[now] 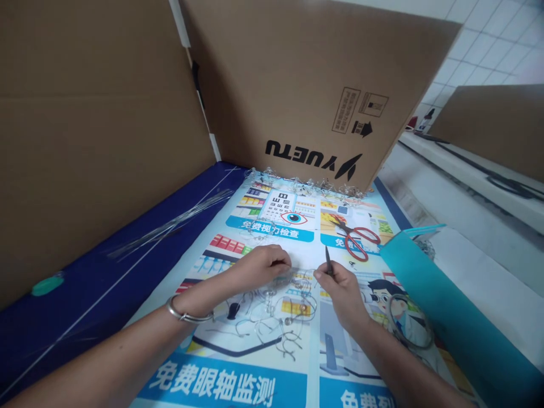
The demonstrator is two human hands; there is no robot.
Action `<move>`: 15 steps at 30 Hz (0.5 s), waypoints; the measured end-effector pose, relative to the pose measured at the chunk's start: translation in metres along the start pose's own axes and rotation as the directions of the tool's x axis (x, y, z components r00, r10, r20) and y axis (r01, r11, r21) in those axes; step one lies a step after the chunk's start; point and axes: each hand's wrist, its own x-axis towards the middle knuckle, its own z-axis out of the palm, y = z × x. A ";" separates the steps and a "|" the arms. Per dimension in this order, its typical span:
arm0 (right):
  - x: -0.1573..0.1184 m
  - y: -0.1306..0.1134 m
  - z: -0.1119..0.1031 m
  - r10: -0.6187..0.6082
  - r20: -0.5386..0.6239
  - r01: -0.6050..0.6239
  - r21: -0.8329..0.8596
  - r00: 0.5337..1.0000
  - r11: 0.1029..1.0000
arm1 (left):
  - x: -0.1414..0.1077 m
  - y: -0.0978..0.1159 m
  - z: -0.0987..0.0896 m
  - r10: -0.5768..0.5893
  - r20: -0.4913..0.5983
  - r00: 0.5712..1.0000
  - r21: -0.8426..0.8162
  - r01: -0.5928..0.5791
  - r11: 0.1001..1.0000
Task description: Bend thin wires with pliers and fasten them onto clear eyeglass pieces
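Note:
My left hand [266,266] is closed in a pinch over the printed sheet [297,252], at the left end of a thin wire piece. My right hand [340,286] grips a slim dark pointed tool [328,259], its tip up, and its thumb and forefinger meet the wire's right end. Below and between both hands lies a loose tangle of bent silvery wire pieces [272,320]. What my left fingertips pinch is too small to make out. Red-handled scissors [357,238] lie with blades apart beyond my right hand.
Tall cardboard panels [297,85] stand at the back and left. More wire pieces [306,184] line the back panel's foot. Long thin wires [174,221] lie on the blue surface at left. A wire coil [410,340] and a teal box [459,317] are at right.

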 end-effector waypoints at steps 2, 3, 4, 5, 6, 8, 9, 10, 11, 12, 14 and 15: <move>0.001 0.001 0.000 0.007 -0.003 -0.007 0.003 1.000 1.000 | 0.001 -0.001 0.001 -0.006 -0.028 1.000 -0.014 0.006 1.000; 0.002 0.001 0.000 0.010 0.001 -0.010 0.004 1.000 1.000 | 0.001 -0.002 0.001 -0.011 -0.036 0.999 -0.019 0.010 1.000; 0.002 0.002 0.000 0.013 0.006 -0.013 0.006 1.000 1.000 | 0.001 -0.003 0.000 -0.018 -0.042 0.999 -0.024 0.017 1.000; 0.003 0.002 0.000 0.016 0.008 -0.016 0.009 1.000 1.000 | 0.002 -0.004 -0.001 -0.028 -0.051 0.998 -0.028 0.026 0.999; 0.003 0.002 0.000 0.020 0.010 -0.020 0.010 1.000 1.000 | 0.002 -0.005 -0.001 -0.040 -0.061 0.997 -0.035 0.038 0.999; 0.003 0.001 0.000 0.025 0.013 -0.025 0.007 1.000 1.000 | 0.003 -0.005 -0.002 -0.067 -0.080 0.995 -0.052 0.063 0.997; 0.003 0.000 0.001 0.025 0.016 -0.025 0.000 1.000 1.000 | 0.003 -0.005 -0.003 -0.081 -0.083 0.993 -0.062 0.076 0.995; 0.003 -0.001 0.001 0.024 0.019 -0.024 -0.010 1.000 1.000 | 0.003 -0.005 -0.003 -0.095 -0.080 0.992 -0.071 0.089 0.994; 0.002 -0.002 0.001 0.023 0.021 -0.023 -0.021 1.000 1.000 | 0.003 -0.004 -0.003 -0.104 -0.071 0.992 -0.079 0.099 0.992; 0.002 -0.002 0.002 0.022 0.019 -0.021 -0.029 1.000 0.999 | 0.003 -0.004 -0.003 -0.109 -0.058 0.992 -0.084 0.104 0.991; 0.002 -0.003 0.002 0.026 0.010 -0.026 -0.030 1.000 0.999 | 0.003 -0.004 -0.004 -0.100 -0.038 0.994 -0.091 0.096 0.991; 0.002 -0.003 0.002 0.030 0.004 -0.030 -0.024 1.000 0.999 | 0.003 -0.004 -0.004 -0.089 -0.037 0.995 -0.093 0.085 0.992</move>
